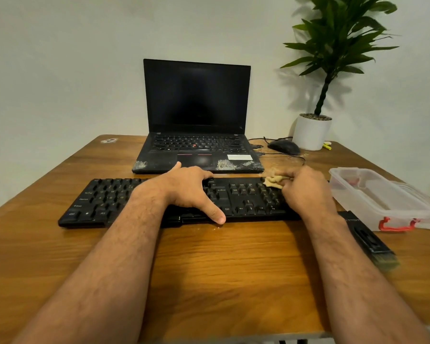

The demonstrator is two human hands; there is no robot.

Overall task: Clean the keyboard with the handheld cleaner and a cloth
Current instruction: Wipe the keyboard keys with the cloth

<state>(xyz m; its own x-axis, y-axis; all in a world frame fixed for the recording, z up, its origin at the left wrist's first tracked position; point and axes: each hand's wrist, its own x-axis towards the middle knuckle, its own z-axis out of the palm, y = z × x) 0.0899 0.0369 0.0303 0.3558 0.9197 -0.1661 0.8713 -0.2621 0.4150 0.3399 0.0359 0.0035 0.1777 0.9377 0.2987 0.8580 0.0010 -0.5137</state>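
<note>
Nearest on the wooden table (209,274), the handheld cleaner (368,240) lies idle just right of the right forearm, a dark slim body with a brush end toward the viewer; it looks rigid and light, best taken round its middle. Just beyond, the black keyboard (104,202) lies flat across the table, a stiff, light slab likely to slide if rubbed unbraced. The left hand (186,192) rests spread over its centre, fingers straight and splayed, thumb at the near edge, pinning it down. The right hand (305,192) has its fingers curled round a small tan cloth (273,182), bunched against the keys at the far right corner; the cloth is soft and limp, so it probably works best wadded and pressed with the fingertips. A clear plastic box (387,199) with red clasps sits to the right. Farther back stand an open laptop (196,115), a mouse (283,147) and a potted plant (313,130) against the wall.
</note>
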